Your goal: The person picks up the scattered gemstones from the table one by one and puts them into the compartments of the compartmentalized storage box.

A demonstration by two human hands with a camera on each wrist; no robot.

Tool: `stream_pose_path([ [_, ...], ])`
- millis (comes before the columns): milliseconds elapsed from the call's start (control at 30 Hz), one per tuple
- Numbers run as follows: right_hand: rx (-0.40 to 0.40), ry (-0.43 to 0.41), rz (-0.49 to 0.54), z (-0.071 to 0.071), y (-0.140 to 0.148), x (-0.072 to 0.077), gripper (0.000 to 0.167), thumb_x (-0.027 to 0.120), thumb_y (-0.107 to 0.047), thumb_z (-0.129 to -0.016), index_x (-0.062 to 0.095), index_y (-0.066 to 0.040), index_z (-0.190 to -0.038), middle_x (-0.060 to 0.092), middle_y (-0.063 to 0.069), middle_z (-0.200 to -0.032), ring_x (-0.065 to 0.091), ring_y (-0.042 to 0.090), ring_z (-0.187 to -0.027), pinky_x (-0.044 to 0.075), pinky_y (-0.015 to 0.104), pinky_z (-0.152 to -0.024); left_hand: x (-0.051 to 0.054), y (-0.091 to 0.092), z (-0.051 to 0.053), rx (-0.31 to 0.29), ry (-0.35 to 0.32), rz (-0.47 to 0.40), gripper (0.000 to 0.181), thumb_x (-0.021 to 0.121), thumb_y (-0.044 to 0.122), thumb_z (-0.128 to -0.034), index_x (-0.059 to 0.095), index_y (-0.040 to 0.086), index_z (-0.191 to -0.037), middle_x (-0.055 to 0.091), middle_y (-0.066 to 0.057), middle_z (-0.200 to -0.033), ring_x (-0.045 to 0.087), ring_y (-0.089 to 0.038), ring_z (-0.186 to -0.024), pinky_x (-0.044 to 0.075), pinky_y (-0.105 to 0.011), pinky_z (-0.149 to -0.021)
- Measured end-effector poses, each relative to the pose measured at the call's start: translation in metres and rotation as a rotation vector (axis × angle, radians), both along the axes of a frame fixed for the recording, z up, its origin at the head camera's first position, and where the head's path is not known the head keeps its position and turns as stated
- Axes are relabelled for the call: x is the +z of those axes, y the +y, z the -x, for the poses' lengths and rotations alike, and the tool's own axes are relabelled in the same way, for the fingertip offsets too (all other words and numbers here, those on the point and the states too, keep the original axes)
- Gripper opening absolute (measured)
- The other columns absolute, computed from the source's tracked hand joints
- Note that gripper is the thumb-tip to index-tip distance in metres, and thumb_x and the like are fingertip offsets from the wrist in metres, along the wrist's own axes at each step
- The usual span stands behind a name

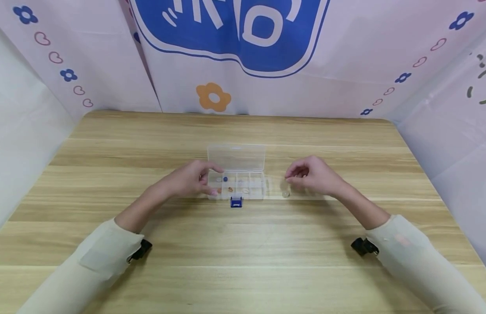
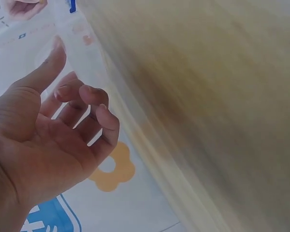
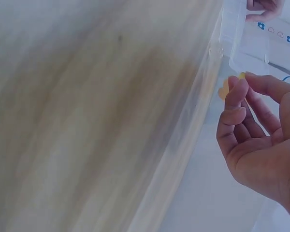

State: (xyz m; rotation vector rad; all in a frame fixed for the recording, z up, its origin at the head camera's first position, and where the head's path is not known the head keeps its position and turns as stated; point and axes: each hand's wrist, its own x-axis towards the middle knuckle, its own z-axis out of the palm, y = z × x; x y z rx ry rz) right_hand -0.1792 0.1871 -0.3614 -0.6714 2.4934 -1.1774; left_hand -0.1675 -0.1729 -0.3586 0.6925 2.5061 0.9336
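Note:
A clear plastic compartment box (image 1: 256, 194) lies on the table with its lid (image 1: 236, 158) raised at the back. Several small pieces sit in its cells, among them a blue ball (image 1: 225, 179) and a reddish-brown piece (image 1: 230, 189). My left hand (image 1: 189, 179) holds the box's left end between thumb and forefinger; the other fingers (image 2: 106, 123) are loosely bent. To the right of the box, my right hand (image 1: 315, 176) pinches a small yellow piece (image 3: 241, 75) between thumb and forefinger. Its exact kind is too small to tell.
A small clear round thing (image 1: 286, 194) lies on the table just below the right fingertips. The blue clasp (image 1: 236, 202) sticks out from the box's front. Behind the wooden table (image 1: 243, 261) hangs a printed cloth (image 1: 180, 83).

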Motion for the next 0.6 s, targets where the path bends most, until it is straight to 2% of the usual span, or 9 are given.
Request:
stream_pose_path([
  [333, -0.006, 0.019, 0.014, 0.002, -0.014, -0.001, 0.007, 0.075, 0.002, -0.091, 0.076, 0.003, -0.098, 0.074, 0.01, -0.089, 0.065, 0.02, -0.075, 0.054, 0.023, -0.066, 0.001, 0.002, -0.002, 0.016, -0.005, 0.037, 0.058, 0.084, 0.01, -0.0873, 0.061, -0.002, -0.139, 0.043, 0.002, -0.06, 0.04, -0.012, -0.056, 0.039, -0.026, -0.059],
  [600, -0.011, 0.026, 0.037, 0.002, -0.022, 0.002, 0.008, 0.075, 0.0, -0.092, 0.077, 0.003, -0.1, 0.075, 0.016, -0.091, 0.067, 0.021, -0.073, 0.055, 0.024, -0.064, 0.002, 0.002, -0.002, 0.026, -0.017, 0.029, 0.058, 0.084, 0.01, -0.0882, 0.06, -0.001, -0.14, 0.044, 0.002, -0.06, 0.04, -0.012, -0.056, 0.038, -0.026, -0.058],
])
